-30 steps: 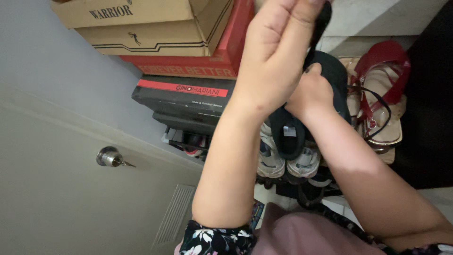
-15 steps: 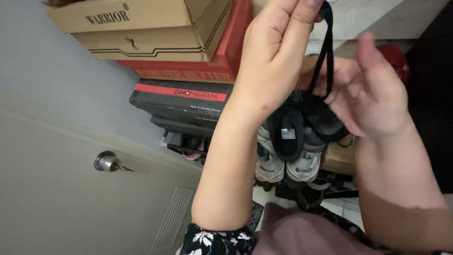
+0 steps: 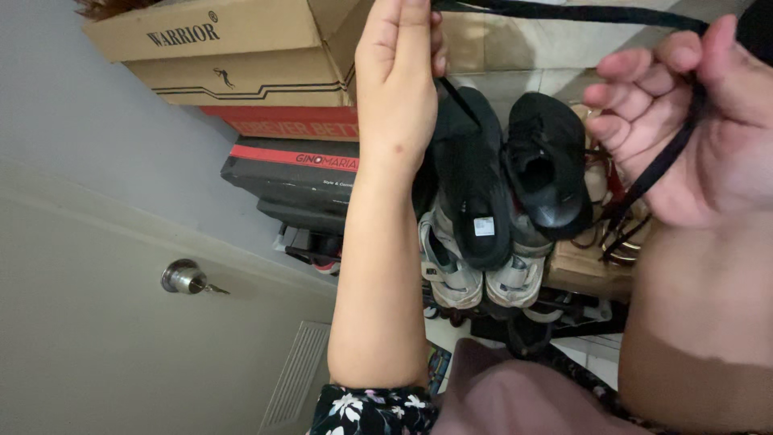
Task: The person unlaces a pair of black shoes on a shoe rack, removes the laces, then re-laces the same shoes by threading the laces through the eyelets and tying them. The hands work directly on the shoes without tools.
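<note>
Fingers (image 3: pixel 644 105) of both hands pinched on a thin black shoelace (image 3: pixel 564 12), left hand (image 3: pixel 398 80) and right hand (image 3: pixel 692 129) pulling it taut, pair of black fabric sneakers (image 3: pixel 507 173) dangling.

A long black shoelace (image 3: pixel 564 12) runs taut across the top of the view, from the left hand (image 3: pixel 398 76), whose fingers close on one end, to the right hand (image 3: pixel 700 137), where it passes between curled fingers and trails down past the palm. A pair of black shoes (image 3: pixel 515 173) sits between the hands, side by side, openings facing the viewer, one showing a small white label inside.
</note>
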